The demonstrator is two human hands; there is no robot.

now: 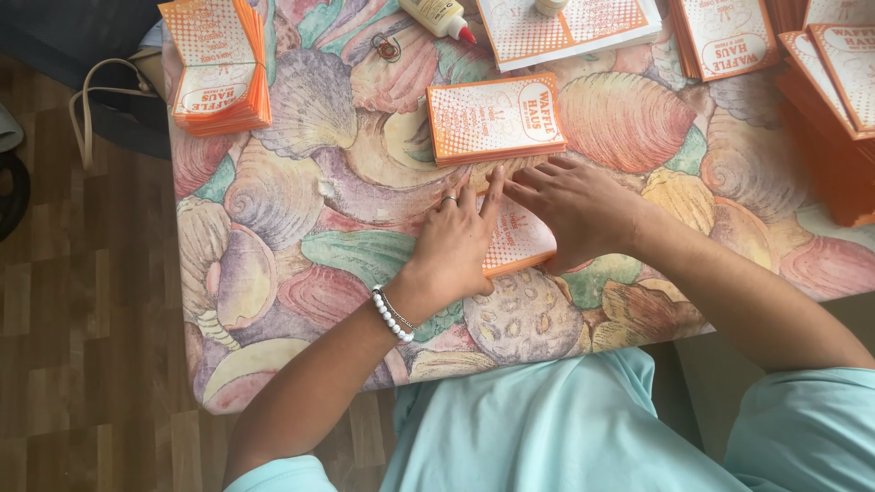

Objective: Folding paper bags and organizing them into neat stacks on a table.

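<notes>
- An orange-and-white paper sleeve [519, 239] lies flat on the table [301, 228] near its front edge, mostly hidden under both hands; only its lower right corner and a strip between the hands show.
- Its long axis seems to run left to right, tilted slightly (the covered part makes this hard to be sure of).
- The left hand [456, 244] presses flat on the sleeve's left part, fingers together and pointing away from the body; nothing is grasped. It wears a ring and a white bead bracelet [392, 315].
- The right hand [574, 208] lies palm down over the right part, fingers stretched leftward until they meet the left fingertips. It too is open and flat, holding nothing.
- Both hands sit on the sleeve, so neither is nearer.
- Just beyond the fingertips rests a small stack [495, 118] of like sleeves.
- Farther out: a taller pile [219, 68] at the left corner, more piles [729, 36] at the right, and a glue bottle [436, 15] at the far edge.
</notes>
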